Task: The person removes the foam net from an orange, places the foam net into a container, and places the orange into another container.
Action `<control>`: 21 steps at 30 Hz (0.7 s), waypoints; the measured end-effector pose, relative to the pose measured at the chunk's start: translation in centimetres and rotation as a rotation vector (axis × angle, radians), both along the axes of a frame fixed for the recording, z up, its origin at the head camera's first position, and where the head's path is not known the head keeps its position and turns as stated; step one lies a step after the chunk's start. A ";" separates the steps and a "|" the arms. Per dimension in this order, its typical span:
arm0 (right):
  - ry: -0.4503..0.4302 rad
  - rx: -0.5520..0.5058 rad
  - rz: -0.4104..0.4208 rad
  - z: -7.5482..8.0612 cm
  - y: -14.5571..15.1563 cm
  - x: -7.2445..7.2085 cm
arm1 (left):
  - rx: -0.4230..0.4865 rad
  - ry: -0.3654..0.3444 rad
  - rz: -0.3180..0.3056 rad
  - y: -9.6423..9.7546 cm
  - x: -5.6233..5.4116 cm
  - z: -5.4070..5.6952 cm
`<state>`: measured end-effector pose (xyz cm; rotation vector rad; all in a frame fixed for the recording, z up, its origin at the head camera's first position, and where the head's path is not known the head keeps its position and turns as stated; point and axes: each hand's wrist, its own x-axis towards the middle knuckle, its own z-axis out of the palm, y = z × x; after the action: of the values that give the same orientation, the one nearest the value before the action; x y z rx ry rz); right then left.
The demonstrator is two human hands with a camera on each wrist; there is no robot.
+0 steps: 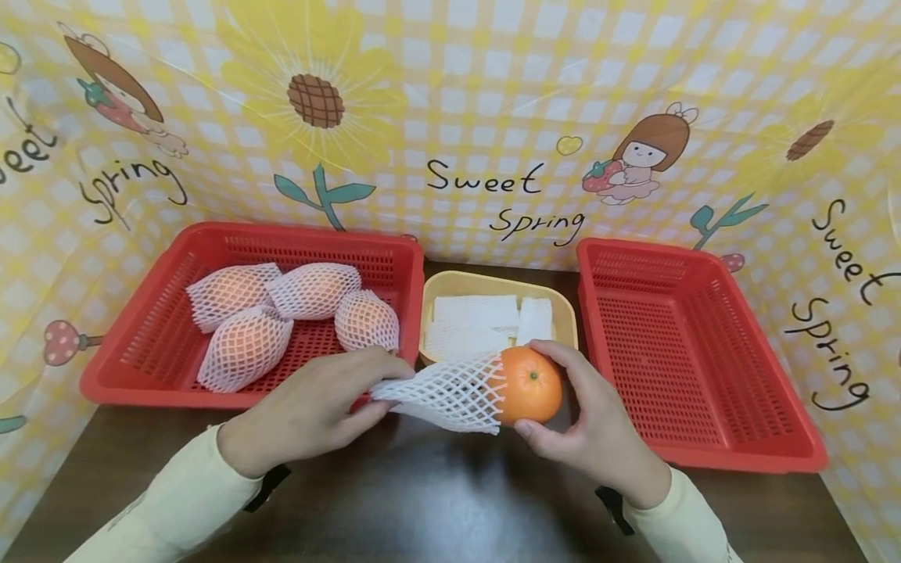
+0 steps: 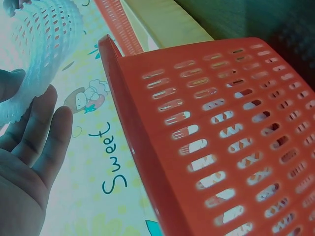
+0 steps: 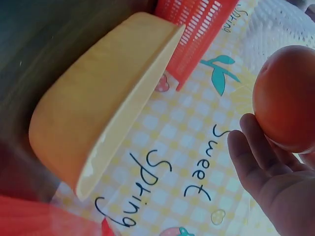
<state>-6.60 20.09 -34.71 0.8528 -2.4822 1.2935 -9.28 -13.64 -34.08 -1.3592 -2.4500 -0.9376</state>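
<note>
An orange (image 1: 533,385) with a small green stem end is held up above the table, its left side inside the mouth of a white foam net sleeve (image 1: 450,395). My right hand (image 1: 598,422) grips the fruit between thumb and fingers from the right. The closed, gathered end of the sleeve is pinched by my left hand (image 1: 317,407). In the left wrist view the foam net (image 2: 42,42) runs between thumb and fingers. The right wrist view shows the orange (image 3: 290,98) against the fingertips, with the thumb mostly hidden.
At left a red basket (image 1: 105,367) holds several fruits in foam nets (image 1: 246,348). A yellow tub (image 1: 568,317) with flattened white foam nets (image 1: 472,317) stands in the middle. Another red basket (image 1: 704,352) stands at right. A patterned cloth (image 1: 493,102) hangs behind the dark table (image 1: 436,500).
</note>
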 end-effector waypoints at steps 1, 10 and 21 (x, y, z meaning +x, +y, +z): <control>0.004 0.005 -0.006 0.1 0.2 0.0 | -0.002 -0.004 0.004 0.0 0.0 0.0; 0.087 0.074 -0.056 1.5 2.2 -0.9 | 0.001 0.027 0.002 -0.2 0.1 -0.3; 0.109 0.185 -0.227 4.1 5.2 -2.4 | 0.002 0.046 -0.007 -0.1 0.3 -0.4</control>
<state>-9.02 25.30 -30.63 0.6362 -2.5511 0.9310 -8.97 -13.76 -34.50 -1.3733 -2.4115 -0.9003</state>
